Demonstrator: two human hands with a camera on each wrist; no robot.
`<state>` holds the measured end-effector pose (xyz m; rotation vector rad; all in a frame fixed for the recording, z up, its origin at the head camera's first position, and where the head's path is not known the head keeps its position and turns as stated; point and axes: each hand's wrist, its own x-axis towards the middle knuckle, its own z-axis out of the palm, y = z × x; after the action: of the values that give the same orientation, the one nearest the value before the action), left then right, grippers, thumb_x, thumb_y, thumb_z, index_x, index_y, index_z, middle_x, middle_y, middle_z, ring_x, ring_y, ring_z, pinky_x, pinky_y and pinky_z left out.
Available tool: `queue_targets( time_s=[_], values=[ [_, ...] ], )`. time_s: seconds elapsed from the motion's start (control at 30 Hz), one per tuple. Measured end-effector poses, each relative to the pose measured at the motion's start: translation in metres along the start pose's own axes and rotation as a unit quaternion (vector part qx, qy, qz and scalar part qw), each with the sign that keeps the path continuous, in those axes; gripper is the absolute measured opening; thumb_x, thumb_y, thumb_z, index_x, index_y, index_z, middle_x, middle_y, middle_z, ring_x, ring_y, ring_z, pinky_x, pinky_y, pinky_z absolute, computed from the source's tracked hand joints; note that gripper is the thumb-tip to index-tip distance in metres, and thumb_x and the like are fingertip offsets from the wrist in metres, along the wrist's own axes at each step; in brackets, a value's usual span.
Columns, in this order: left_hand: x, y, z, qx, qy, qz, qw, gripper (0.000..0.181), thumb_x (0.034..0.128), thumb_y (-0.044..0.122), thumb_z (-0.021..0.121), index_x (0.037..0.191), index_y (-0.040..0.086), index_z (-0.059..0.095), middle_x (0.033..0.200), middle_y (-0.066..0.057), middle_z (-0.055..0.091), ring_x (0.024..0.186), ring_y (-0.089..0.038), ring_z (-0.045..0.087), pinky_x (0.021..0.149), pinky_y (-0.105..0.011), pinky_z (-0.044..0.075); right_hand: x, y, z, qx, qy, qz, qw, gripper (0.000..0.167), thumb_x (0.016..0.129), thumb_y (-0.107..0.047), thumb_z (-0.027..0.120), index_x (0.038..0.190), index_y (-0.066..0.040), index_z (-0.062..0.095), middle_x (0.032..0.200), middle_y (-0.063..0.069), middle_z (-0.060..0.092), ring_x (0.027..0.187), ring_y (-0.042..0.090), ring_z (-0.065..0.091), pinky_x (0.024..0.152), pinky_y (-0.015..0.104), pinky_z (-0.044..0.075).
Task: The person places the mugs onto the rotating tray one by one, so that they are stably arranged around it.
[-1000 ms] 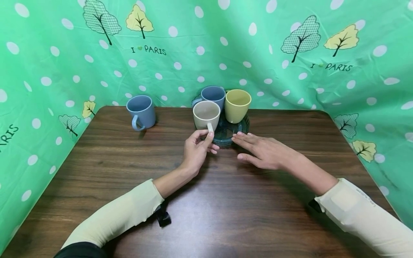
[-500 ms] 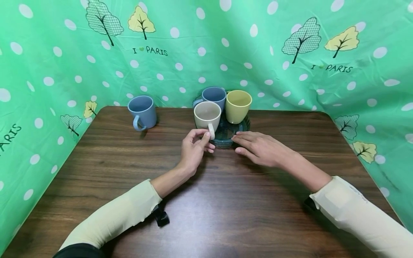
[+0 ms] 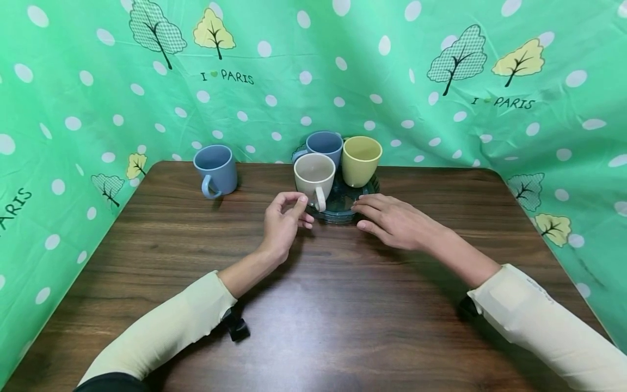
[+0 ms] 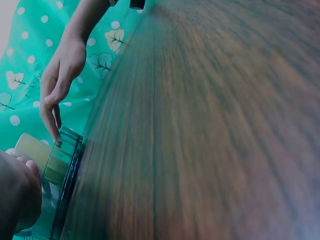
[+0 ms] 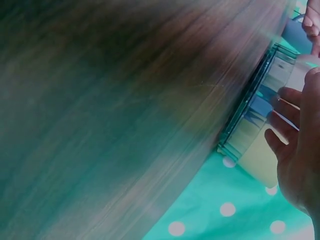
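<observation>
A round clear glass dish [image 3: 338, 209] holds three mugs: a white mug [image 3: 313, 174] at the front left, a blue mug [image 3: 324, 142] behind it and a yellow cup [image 3: 361, 161] to the right. My left hand [image 3: 281, 226] is just left of the white mug's handle, thumb and fingers apart from it and holding nothing. My right hand [image 3: 394, 220] has its fingertips at the dish's front right rim, the fingers extended. In the left wrist view those fingertips meet the glass wall [image 4: 65, 140]. The right wrist view shows the dish [image 5: 250, 100] beside the right fingers [image 5: 285, 110].
A second blue mug [image 3: 215, 170] stands alone on the wooden table [image 3: 313, 305] at the back left, its handle toward the front. A green dotted cloth [image 3: 343, 81] hangs along the back and sides of the table.
My left hand has let go of the white mug's handle and drawn back to the left. The right hand has barely shifted at the dish rim. The mugs stay in place.
</observation>
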<state>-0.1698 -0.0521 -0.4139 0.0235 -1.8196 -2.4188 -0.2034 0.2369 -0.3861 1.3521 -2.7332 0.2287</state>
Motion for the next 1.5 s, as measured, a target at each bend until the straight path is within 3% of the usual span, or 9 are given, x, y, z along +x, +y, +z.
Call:
queue_targets(
  time_s=[0.2,0.47,0.83,1.23,1.5],
  values=[
    [0.002,0.003,-0.009,0.001,0.016,-0.002,0.9999,0.011,0.1129,0.006,0.067,0.119,-0.002,0.067,0.111,-0.004,0.068,0.065,-0.011,0.07,0.061,-0.025,0.065,-0.001,0.007,0.0,0.0,0.014,0.0,0.9999,0.039,0.118,-0.028,0.06,0.147,-0.003,0.07,0.154,0.018,0.068,0.146,0.038,0.063,0.126,0.061,0.05],
    [0.006,0.007,-0.022,0.01,0.037,-0.004,0.9993,0.008,0.1139,0.006,0.065,0.118,-0.001,0.067,0.115,-0.012,0.071,0.063,-0.01,0.07,0.06,-0.023,0.064,-0.007,0.017,-0.001,0.004,0.013,0.03,0.9995,0.044,0.119,-0.03,0.058,0.154,-0.005,0.066,0.158,0.016,0.066,0.148,0.037,0.061,0.126,0.061,0.049],
    [0.009,0.008,-0.033,0.02,0.041,-0.011,0.9989,0.009,0.1142,0.008,0.065,0.119,0.001,0.066,0.122,-0.018,0.07,0.064,-0.01,0.07,0.06,-0.022,0.063,-0.014,0.028,-0.004,0.0,0.035,0.033,0.9989,0.044,0.118,-0.025,0.06,0.156,-0.003,0.064,0.158,0.018,0.066,0.145,0.038,0.061,0.122,0.06,0.051],
    [0.012,0.016,-0.051,0.03,0.049,-0.01,0.9983,0.007,0.1153,0.011,0.065,0.115,0.005,0.067,0.112,-0.007,0.073,0.065,-0.009,0.071,0.063,-0.023,0.064,-0.023,0.039,-0.004,0.008,0.016,0.069,0.9974,0.054,0.119,-0.031,0.057,0.166,-0.004,0.053,0.173,0.018,0.052,0.162,0.041,0.047,0.132,0.063,0.042],
    [0.014,0.022,-0.063,0.037,0.054,-0.004,0.9979,0.012,0.1158,0.012,0.064,0.12,0.001,0.067,0.107,-0.002,0.073,0.066,-0.01,0.072,0.065,-0.024,0.065,-0.026,0.044,-0.003,0.015,0.003,0.088,0.996,0.059,0.12,-0.034,0.056,0.17,-0.004,0.047,0.178,0.019,0.046,0.166,0.042,0.042,0.133,0.064,0.04]
  ],
)
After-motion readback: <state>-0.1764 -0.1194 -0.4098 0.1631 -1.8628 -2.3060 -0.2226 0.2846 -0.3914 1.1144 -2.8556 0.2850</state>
